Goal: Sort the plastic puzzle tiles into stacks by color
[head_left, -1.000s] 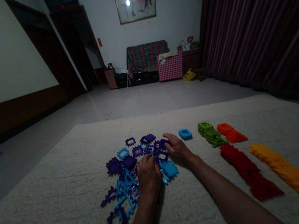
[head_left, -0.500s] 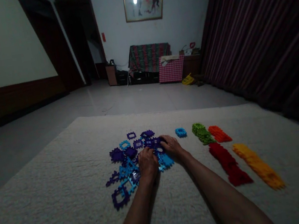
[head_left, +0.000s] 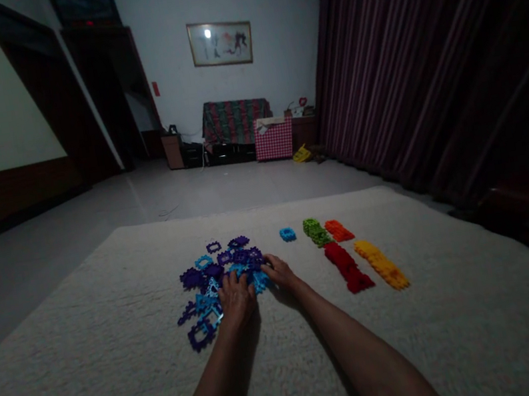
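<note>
A loose pile of toothed plastic building tiles in purple and light blue lies on the pale mat. My left hand (head_left: 238,297) rests on the pile's near side, palm down, with its fingers spread over the tiles. At the right edge of the pile is my right hand (head_left: 281,272); its fingers reach out to a purple tile (head_left: 254,256) and the light blue tiles (head_left: 261,282) below it. Both hands partly cover the tiles under them. A purple frame-shaped tile (head_left: 200,336) lies nearest me on the left.
A small light blue stack (head_left: 287,234) sits apart, right of the pile. Farther right are green (head_left: 316,232), orange (head_left: 339,230), red (head_left: 348,268) and yellow (head_left: 381,264) rows of tiles. The mat (head_left: 123,384) spreads around; a dark curtain (head_left: 375,71) hangs at right.
The view has shifted, so everything sits farther left. My left hand's fingers have spread out over the tiles. My right hand has drawn back slightly to the pile's right edge.
</note>
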`<state>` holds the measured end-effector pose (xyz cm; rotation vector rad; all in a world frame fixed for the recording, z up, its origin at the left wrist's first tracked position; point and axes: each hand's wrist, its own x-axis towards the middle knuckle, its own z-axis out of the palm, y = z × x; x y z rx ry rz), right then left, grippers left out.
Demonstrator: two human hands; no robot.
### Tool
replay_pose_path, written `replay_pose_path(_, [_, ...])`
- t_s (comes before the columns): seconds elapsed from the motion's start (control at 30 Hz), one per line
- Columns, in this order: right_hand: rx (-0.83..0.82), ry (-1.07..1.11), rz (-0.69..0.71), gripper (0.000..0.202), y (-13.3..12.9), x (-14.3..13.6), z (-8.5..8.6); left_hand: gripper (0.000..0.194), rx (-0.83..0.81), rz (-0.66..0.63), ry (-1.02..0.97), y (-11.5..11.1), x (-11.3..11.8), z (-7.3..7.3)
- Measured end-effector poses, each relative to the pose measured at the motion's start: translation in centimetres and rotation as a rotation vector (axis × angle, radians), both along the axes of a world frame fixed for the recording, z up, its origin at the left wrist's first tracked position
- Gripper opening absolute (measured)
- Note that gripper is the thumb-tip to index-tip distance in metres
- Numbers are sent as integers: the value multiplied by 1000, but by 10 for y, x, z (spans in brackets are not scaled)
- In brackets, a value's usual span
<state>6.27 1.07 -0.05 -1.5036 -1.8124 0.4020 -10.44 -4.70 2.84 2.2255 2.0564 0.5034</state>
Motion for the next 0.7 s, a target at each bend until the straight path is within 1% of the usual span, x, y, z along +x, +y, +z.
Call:
replay_pose_path(0.13, [-51,-49,-22,44,-27,-7,0,46,83,16,4,-22,1,-10])
replay_pose_path(0.23, [-49,-156,-48,49,-48,-11,1,47,171,29,-14,-36,1,-17])
replay_pose_path(0.3, [-25,-237,-76,48,-60,-14,2,46,217,7,-27,-41,0,-20])
replay_pose_path(0.4, [20,-294,-110,45,-70,-16,2,44,238,-23,-54,-41,-2,-23])
replay_pose_path(0.47, [44,-306,-122,44,-73,-17,0,42,257,-10,-83,-38,-3,-26])
replay_pose_path(0.57, [90,-301,-134,43,-72,-16,-4,40,305,2,-122,-33,-5,-35])
replay_pose_path(0.7, [146,-257,-129,41,-68,-12,-11,38,352,-15,-156,-25,-9,-47])
